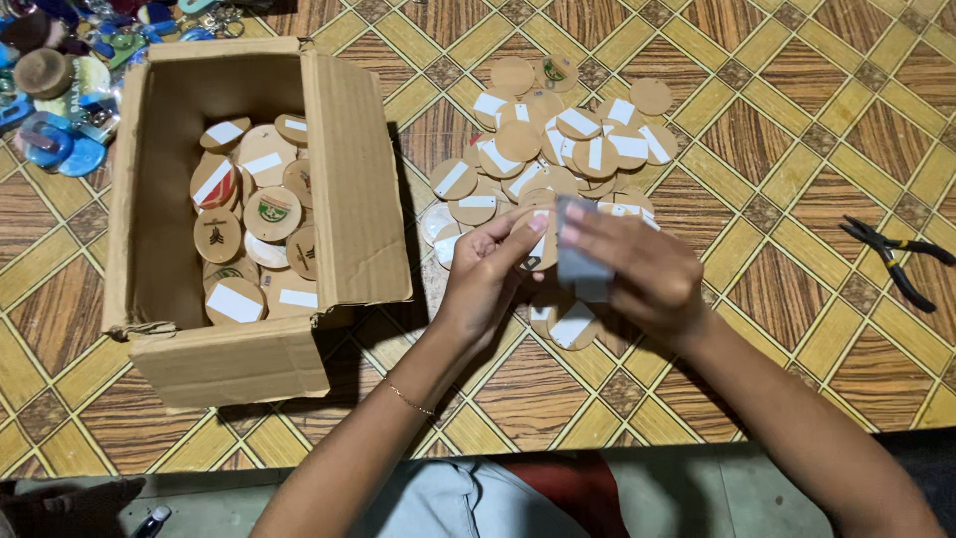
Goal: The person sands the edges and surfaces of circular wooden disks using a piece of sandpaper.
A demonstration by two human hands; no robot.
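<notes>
- Nearest to the camera, at 6 o'clock, the person's lap in light cloth shows below the edge of the patterned floor [817, 329], and both forearms reach up from there.
- The left hand [488, 279] is at the middle of the view; its fingers are closed narrow around the edge of one round wooden disc [543, 249], which it holds up just above the floor.
- The right hand [637, 274], at 3 o'clock of the left one, pinches a small grey strip [581, 264] between thumb and fingers and lays it against the face of this disc.
- My judgement: the step in hand is to fix the strip on the held disc. The next move calls for a steady left grip and a flat press of the strip, so that it sits straight.
- Just beyond the hands, at 12 o'clock, lies the pile of discs [558, 149], many with a white strip on them.
- At 9 o'clock stands an open cardboard box [344, 169] with more discs inside.
- Far at 3 o'clock lie black pliers [891, 259]; far at 10 o'clock, colourful small items [60, 90].
</notes>
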